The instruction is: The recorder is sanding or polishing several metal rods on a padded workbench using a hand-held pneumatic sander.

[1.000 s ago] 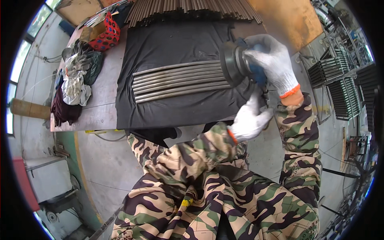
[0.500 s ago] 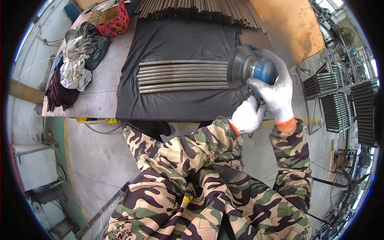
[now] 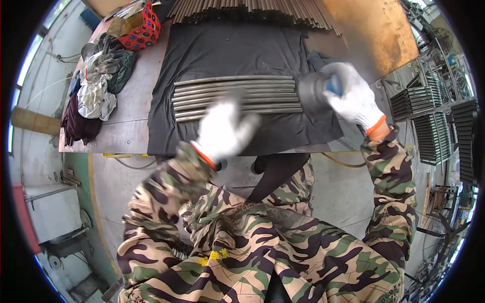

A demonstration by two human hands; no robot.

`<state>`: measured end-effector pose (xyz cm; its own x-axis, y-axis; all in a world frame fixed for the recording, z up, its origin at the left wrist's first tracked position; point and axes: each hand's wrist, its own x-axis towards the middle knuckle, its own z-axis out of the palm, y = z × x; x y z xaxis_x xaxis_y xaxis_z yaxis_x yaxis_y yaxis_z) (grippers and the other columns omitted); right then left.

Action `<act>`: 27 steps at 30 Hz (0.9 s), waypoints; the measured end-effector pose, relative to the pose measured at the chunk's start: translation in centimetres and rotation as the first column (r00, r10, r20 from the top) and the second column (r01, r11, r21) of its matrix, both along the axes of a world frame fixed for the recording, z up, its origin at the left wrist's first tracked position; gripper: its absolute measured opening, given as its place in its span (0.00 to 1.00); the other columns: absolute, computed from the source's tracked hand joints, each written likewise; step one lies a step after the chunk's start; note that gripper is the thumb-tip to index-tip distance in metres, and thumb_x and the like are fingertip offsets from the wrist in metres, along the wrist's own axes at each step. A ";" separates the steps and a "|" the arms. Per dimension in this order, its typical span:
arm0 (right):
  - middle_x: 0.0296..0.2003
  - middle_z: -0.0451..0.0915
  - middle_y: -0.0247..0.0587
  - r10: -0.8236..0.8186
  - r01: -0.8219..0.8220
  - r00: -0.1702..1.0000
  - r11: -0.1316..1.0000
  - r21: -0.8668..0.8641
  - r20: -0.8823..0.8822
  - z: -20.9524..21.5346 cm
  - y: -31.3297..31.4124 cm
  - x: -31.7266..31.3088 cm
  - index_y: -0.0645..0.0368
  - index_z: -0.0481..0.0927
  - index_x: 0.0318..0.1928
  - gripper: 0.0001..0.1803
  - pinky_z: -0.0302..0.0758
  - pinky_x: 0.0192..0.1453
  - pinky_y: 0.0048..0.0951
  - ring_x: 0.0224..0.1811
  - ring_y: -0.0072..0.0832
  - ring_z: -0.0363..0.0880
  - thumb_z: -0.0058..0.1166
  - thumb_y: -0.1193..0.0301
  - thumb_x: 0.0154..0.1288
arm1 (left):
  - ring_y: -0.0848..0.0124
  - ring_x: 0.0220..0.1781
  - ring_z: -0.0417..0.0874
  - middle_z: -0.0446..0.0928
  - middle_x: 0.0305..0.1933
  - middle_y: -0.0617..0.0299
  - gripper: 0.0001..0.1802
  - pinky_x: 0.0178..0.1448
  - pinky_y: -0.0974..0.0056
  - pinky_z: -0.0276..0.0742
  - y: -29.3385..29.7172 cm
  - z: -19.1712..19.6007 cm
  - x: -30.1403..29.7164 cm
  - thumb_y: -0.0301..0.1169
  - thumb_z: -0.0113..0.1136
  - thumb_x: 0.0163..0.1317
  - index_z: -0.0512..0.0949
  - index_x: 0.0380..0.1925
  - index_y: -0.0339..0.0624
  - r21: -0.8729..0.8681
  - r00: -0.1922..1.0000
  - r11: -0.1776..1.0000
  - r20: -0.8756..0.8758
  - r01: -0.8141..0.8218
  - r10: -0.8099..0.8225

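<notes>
A row of several bare metal tubes point(image 3: 268, 96) lies side by side on a black cloth point(image 3: 237, 53) spread over the table. My right hand point(image 3: 353, 98), in a white knitted glove with an orange cuff, grips the blue body of a round-headed sander point(image 3: 313, 92). The sander's grey head sits at the right ends of the tubes, slightly blurred; I cannot tell whether it touches them. My left hand point(image 3: 222, 129), gloved the same way, hovers over the near edge of the tubes. Motion smears its fingertips, but the thumb stands apart and nothing shows in it.
Many more tubes point(image 3: 252, 11) are heaped along the far edge. Crumpled rags and gloves point(image 3: 98, 83) lie at the left beside a red patterned box point(image 3: 144, 33). A rusty-brown board point(image 3: 376, 30) is at the far right. Racks of dark tubes point(image 3: 432, 131) stand right of the table.
My left hand has left the sander's side and swung left over the tubes. My right hand has drawn the sander slightly right, uncovering more of the tube ends.
</notes>
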<state>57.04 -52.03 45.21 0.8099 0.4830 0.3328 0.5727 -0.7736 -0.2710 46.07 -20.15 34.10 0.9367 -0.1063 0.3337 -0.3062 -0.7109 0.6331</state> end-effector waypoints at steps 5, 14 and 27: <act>0.54 0.84 0.47 0.082 -0.103 0.980 0.989 -0.108 -0.182 -1.7 3.6 0.6 0.47 0.84 0.60 0.25 0.83 0.68 0.49 0.61 0.52 0.85 0.70 0.59 0.64 | 0.43 0.68 0.77 0.79 0.62 0.46 0.41 0.74 0.40 0.71 6.7 -2.1 4.7 0.52 0.74 0.62 0.76 0.64 0.31 0.459 0.954 0.857 0.280 -0.233 0.109; 0.51 0.84 0.46 0.176 -0.205 0.974 0.953 -0.224 -0.143 -3.5 5.3 2.0 0.47 0.84 0.57 0.23 0.83 0.65 0.49 0.60 0.50 0.85 0.69 0.60 0.62 | 0.47 0.62 0.80 0.81 0.57 0.48 0.33 0.70 0.43 0.71 7.1 -2.3 6.7 0.51 0.70 0.65 0.79 0.59 0.37 0.439 0.962 0.866 0.232 -0.238 0.146; 0.48 0.84 0.46 0.159 -0.177 0.983 0.948 -0.263 -0.091 -3.9 6.0 1.9 0.47 0.84 0.53 0.18 0.85 0.61 0.49 0.56 0.49 0.86 0.67 0.59 0.65 | 0.45 0.70 0.78 0.80 0.66 0.43 0.39 0.78 0.40 0.67 6.7 -2.1 5.0 0.53 0.70 0.67 0.78 0.66 0.33 0.456 0.974 0.863 0.155 -0.217 0.163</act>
